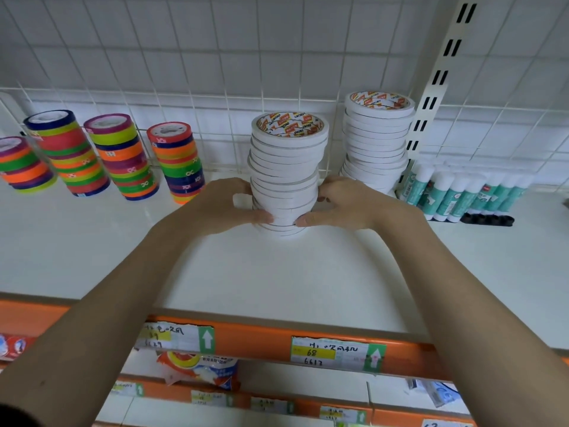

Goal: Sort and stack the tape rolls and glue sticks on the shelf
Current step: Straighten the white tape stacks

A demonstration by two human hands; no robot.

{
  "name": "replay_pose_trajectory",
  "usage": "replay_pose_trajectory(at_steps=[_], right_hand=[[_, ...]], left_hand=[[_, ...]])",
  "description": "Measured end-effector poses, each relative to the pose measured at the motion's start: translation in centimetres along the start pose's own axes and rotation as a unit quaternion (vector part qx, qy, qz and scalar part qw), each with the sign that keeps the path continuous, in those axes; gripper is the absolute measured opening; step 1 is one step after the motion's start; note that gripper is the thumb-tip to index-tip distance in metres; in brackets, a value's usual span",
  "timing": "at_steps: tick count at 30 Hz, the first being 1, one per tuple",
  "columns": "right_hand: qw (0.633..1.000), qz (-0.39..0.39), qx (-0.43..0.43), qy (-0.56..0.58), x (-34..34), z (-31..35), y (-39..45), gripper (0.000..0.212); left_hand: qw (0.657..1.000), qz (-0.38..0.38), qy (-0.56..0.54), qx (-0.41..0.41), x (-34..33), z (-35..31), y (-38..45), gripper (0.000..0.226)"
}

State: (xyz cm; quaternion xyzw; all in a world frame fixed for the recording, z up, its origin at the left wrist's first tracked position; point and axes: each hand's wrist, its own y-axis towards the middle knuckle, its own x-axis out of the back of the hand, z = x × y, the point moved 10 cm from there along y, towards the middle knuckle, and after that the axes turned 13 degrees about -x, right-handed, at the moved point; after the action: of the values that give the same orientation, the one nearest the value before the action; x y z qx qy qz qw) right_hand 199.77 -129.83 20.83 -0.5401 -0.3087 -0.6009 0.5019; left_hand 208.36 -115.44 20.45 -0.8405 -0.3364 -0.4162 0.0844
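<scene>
Head view: two hands steady a leaning stack of white tape rolls on the shelf.

From left to right, four stacks of coloured tape rolls stand along the wire back of the shelf. At centre, the left hand curls round the left side of the near stack of white tape rolls, thumb tip on its lower rolls. The right hand does the same from the right, so the stack sits directly between them, its long axis upright but wavy and uneven. Both are equally near. Squaring it probably calls for gentle inward pressure low down. Just behind and right stands a second white stack, then the row of glue sticks beside a black holder.
</scene>
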Motion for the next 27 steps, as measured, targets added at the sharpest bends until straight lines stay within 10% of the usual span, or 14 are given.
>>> replay_pose_trajectory(at_steps=[17, 22, 27], right_hand=[[1.0, 0.019, -0.01, 0.023, 1.4, 1.1, 0.4, 0.085], [0.998, 0.055, -0.018, 0.033, 1.7, 1.3, 0.6, 0.048], [0.998, 0.039, -0.03, 0.032, 2.2, 1.5, 0.4, 0.06]], left_hand=[[0.989, 0.087, 0.119, -0.024, 0.0, -1.6, 1.1, 0.07], [0.985, 0.116, 0.123, -0.025, -0.3, -1.9, 1.3, 0.072], [0.982, 0.138, 0.126, -0.025, -0.6, -2.4, 1.3, 0.071]])
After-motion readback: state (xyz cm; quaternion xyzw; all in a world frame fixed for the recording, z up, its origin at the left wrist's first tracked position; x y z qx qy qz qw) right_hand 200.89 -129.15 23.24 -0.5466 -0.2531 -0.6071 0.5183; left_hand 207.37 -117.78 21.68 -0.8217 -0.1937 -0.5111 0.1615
